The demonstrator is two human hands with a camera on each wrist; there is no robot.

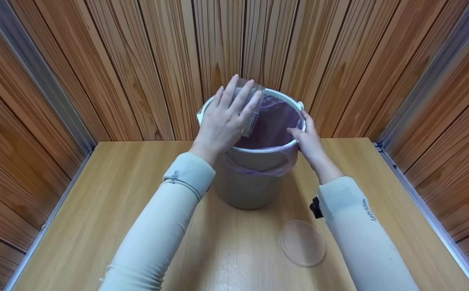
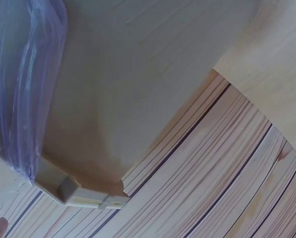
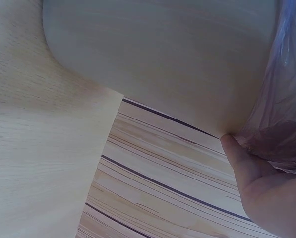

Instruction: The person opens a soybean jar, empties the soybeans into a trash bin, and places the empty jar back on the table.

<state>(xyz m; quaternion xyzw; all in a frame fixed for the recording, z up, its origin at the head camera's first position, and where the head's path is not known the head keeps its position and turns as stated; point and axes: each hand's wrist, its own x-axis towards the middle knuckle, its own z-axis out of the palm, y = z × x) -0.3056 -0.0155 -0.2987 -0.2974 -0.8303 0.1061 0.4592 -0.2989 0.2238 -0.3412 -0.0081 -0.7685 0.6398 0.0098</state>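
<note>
A grey bin with a white rim stands at the back of the table, lined with a thin purple bag whose edge folds over the outside. Over its mouth my left hand holds a clear plastic container, tilted, its thumb hidden in the head view. My right hand grips the rim on the right, thumb inside and fingers outside. In the right wrist view, the bin wall and gathered liner show beside that hand.
A clear round lid lies flat on the wooden table, in front of the bin and near the right forearm. Wood-panelled walls close off the back and both sides, with metal strips along the side edges.
</note>
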